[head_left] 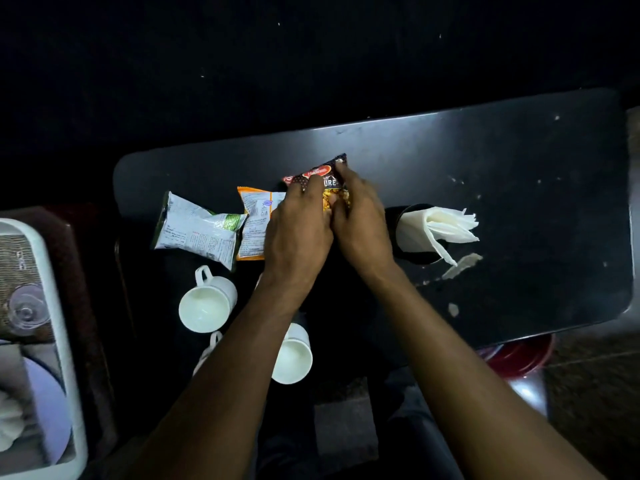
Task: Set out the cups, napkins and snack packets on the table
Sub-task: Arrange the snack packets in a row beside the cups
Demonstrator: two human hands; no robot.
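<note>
Both hands press on the dark snack packet on the black table: left hand and right hand fingers spread flat across it, red logo and yellow snack picture peeking out between the fingertips.

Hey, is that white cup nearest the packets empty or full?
Empty. The cup stands upright, and its white inside is bare down to the bottom.
</note>
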